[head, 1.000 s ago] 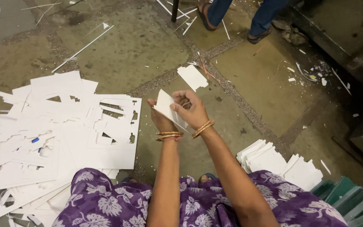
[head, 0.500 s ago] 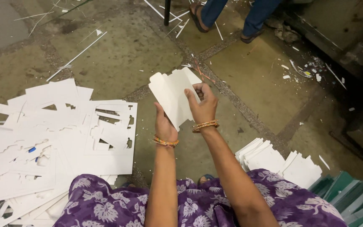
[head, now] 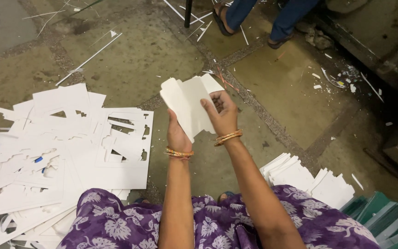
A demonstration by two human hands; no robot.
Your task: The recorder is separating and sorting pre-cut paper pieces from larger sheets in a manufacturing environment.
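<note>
Right now we've got the white die-cut card held up in front of us over the floor, approx. chest-centre in view. Its long axis runs diagonal, upper right to lower left, notched tabs pointing up-left and one flap corner to the upper right. Our left hand comes up from below, palm w/ thumb clamped on the card's lower-left edge; fingers are behind the card, can't tell their spread. Our right hand grips the right edge, fingers curled together over the front face, thumb hidden. Both forearms rise near-vertical, wrists w/ bangles close together. Left of us lies a heap of punched-out white sheets; a stack of cut blanks sits right, by our knee. Another person's sandalled feet stand beyond.
</note>
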